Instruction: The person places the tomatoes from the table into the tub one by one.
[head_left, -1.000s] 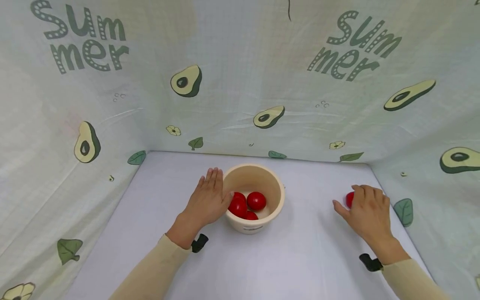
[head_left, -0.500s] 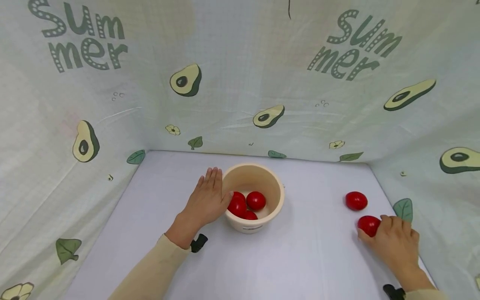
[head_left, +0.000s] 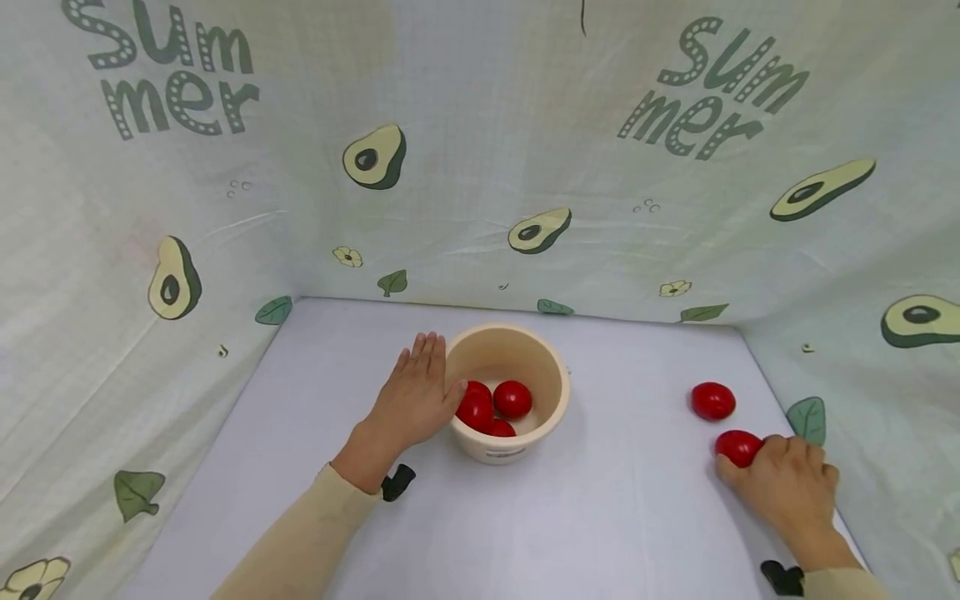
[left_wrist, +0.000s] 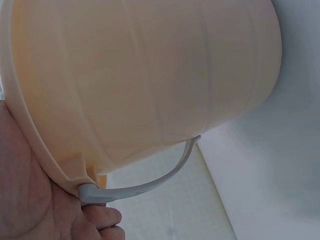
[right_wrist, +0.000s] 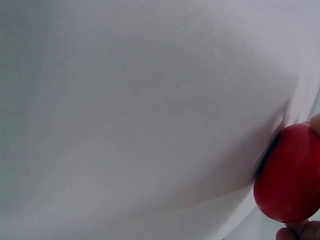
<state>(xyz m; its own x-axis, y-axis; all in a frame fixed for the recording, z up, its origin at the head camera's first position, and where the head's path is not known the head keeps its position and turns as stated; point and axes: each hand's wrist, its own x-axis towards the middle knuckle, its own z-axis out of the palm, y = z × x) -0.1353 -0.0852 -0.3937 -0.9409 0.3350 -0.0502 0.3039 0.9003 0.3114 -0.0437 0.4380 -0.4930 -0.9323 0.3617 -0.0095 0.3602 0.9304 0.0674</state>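
Observation:
My left hand lies against the left rim of a cream bucket, fingers straight and thumb over the edge. In the left wrist view its palm touches the rim beside the pale grey handle. Inside the bucket lie several smooth red tomato-like balls. Far to the right, my right hand grips another red tomato-like ball between thumb and fingers, on the table. The right wrist view shows this ball with fingertips at both ends. One more loose red ball sits just behind it.
A white-covered table bears everything. Printed cloth with avocados and lettering hangs as a wall at the back and both sides. The right cloth wall stands close to my right hand.
My right hand has moved from the rear red ball towards me and right, to the nearer one, and grips it. My left hand and the bucket stay put.

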